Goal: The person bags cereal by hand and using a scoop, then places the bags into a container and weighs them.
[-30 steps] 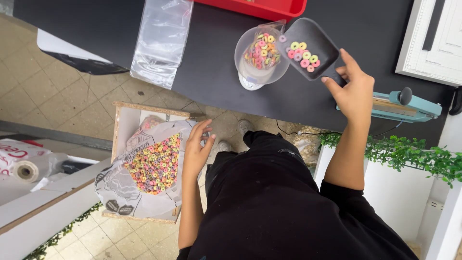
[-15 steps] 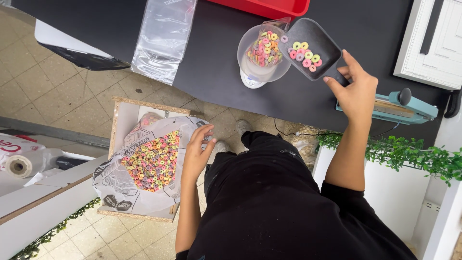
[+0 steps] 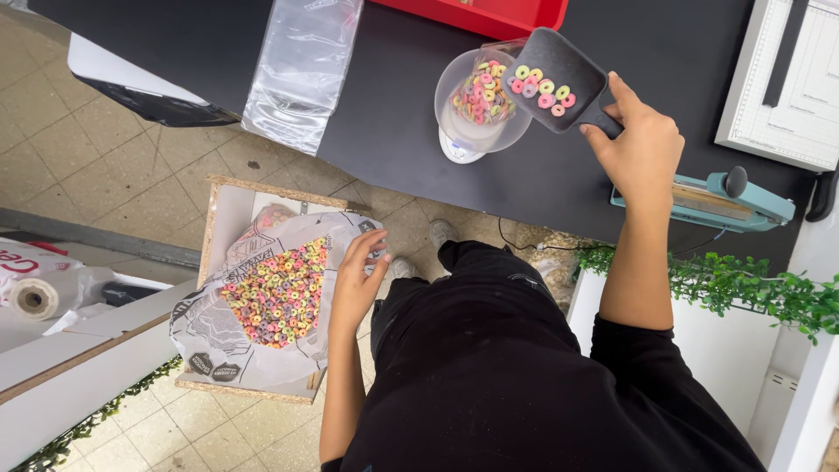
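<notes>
1. The dark scoop [image 3: 559,77] of cereal rings is grasped by its handle in the right hand [image 3: 642,149], tipped leftward at the clear bag [image 3: 482,98] on the tabletop [image 3: 393,131].
2. The left hand [image 3: 357,284], its grip released, rests on the big cereal bag [image 3: 271,297] in the box on the floor.

scoop [image 3: 559,74]: matt plastic | tabletop [image 3: 402,131]: matt black | bag roll [image 3: 301,65]: glossy film | crate [image 3: 218,218]: rough chipboard

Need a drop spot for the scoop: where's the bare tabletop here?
Free: dark tabletop between the clear plastic bag stack and the scale bowl; also the strip between bowl and teal sealer, under the right hand. Crowded: top edge by the red tray, and the cereal bag box at the left hand.
</notes>
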